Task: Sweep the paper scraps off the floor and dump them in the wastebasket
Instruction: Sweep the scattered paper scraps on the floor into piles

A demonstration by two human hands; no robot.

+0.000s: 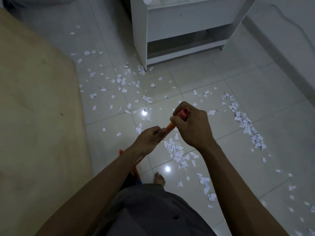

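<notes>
White paper scraps strewn across the tile floor from centre to right, orange broom handle at centre, left hand and right hand both wrapped round it, white cabinet at top, beige surface on the left

Dim, grey-blue picture here. Two small white glare spots burn on the glossy floor, one dead centre, one toward 6 o'clock, reflecting lights above. Shadows are faint and soft. Grain everywhere, and tile lines bow toward 3 o'clock.

Left hand and right hand grip an orange handle (scraps litter the floor).
</notes>
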